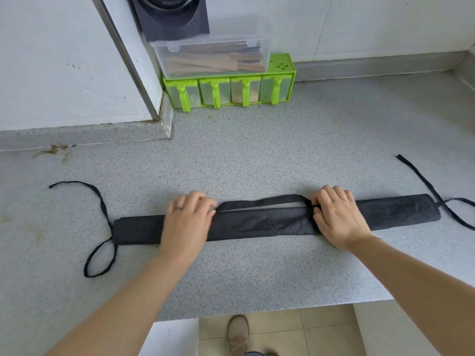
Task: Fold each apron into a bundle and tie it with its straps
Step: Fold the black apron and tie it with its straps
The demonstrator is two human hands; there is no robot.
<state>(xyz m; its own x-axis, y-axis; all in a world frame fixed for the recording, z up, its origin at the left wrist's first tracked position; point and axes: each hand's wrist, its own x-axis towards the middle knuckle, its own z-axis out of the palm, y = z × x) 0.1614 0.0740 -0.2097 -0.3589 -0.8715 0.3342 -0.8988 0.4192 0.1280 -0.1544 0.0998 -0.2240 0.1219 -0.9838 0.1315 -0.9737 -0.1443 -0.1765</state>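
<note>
- Worktop (257, 150): grey speckled stone, running the full width of the view, with a raised ledge at the back left and brown stains near its left side.
- Wall (64, 60): pale panels behind the worktop, with a metal corner strip left of centre.
- Apron (257, 223): black cloth rolled into one long, narrow bundle. It lies flat across the near half of the worktop, left to right, the right end slightly farther back.
- Green rack (228, 91): bright green plastic, four clear compartments in a row, standing at the back of the worktop against the wall.
- Clear box (213, 56): lidded, translucent, set on top of the green rack and holding flat wooden sticks.
- Dark appliance (169, 16): only its lower part shows, above the clear box.
- Left hand (186, 222): palm down on the apron left of centre. The fingers are close together and curled over the far edge of the roll.
- Right hand (339, 217): on the apron right of centre. Curled fingers and thumb pinch the right end of the neck band.
- Neck band (262, 200): flat black band along the far edge of the roll, spanning between the two hands.
- Left strap (101, 201): thin black tie, looped on the worktop at the roll's left end.
- Right strap (418, 177): matching tie, trailing from the roll's right end.
- Shoe (237, 332): beige, on the tiled floor below the worktop edge.
- Ring (179, 208): dark band on a left-hand finger.
</note>
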